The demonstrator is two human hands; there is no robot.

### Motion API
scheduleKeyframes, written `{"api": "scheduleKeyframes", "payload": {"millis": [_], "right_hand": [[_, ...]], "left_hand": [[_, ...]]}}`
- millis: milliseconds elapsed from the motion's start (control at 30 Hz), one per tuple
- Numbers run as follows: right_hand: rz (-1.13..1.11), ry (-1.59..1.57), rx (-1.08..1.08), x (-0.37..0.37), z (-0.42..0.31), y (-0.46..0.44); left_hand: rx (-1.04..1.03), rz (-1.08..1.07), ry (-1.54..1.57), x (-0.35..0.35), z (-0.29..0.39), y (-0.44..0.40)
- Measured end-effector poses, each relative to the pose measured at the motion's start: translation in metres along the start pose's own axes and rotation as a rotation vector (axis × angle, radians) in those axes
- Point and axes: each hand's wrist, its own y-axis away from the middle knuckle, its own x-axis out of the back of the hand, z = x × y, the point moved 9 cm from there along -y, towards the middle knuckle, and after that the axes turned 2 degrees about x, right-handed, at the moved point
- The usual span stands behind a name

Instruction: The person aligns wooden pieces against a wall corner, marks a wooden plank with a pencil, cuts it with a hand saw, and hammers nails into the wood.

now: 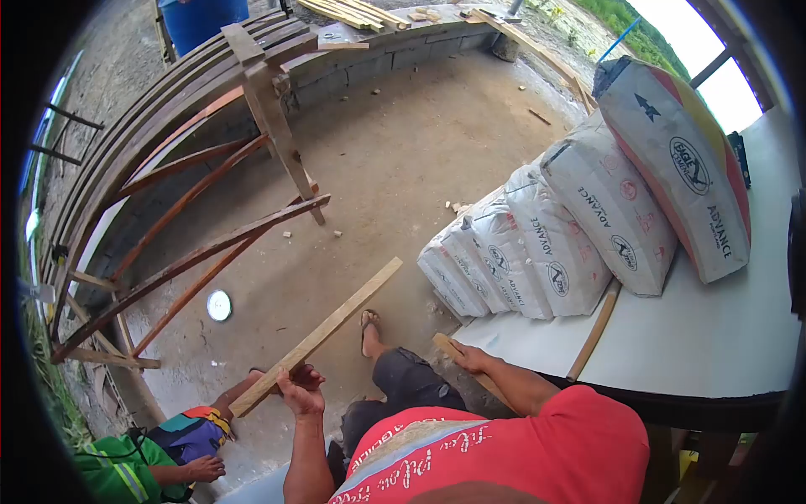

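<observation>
My left hand is closed around the lower end of a long wooden strip, which slants up and to the right above the concrete floor. A second wooden piece is in my right hand, with the fingers wrapped over it near its upper end. Part of that piece is hidden by my right forearm. To the right of my right hand, a white sheet-topped surface carries a stack of cement bags and another loose wooden strip.
A wooden bench-like frame with slanted braces stands at the left. On the floor lie a round white lid-like object and small wood scraps. A co-worker in a green sleeve is at lower left, one hand visible. A blue drum stands behind.
</observation>
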Motion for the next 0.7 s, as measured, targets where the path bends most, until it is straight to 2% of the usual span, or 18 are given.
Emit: {"api": "scheduleKeyframes", "payload": {"millis": [167,267,367,400,500,633,700], "right_hand": [[-0.017,-0.11,-0.086,0.024,0.037,-0.06],[0.007,-0.255,-0.227,0.08,-0.008,-0.047],[0.086,-0.367,-0.281,0.114,-0.026,-0.059],[0.068,-0.571,-0.336,0.122,-0.034,-0.061],[0.117,-0.662,-0.342,0.152,-0.048,-0.086],[0.305,-0.787,-0.327,0.196,-0.072,-0.109],[0.369,-0.83,-0.344,0.192,-0.064,-0.136]], "left_hand": [[0.088,-0.233,-0.135,-0.172,0.0,-0.108],[0.208,-0.317,-0.178,-0.27,-0.021,-0.16],[0.291,-0.395,-0.23,-0.362,-0.037,-0.197],[0.342,-0.418,-0.236,-0.393,-0.044,-0.208],[0.438,-0.42,-0.284,-0.477,-0.073,-0.254],[0.532,-0.548,-0.393,-0.6,-0.11,-0.304],[0.532,-0.619,-0.452,-0.669,-0.118,-0.318]]}}
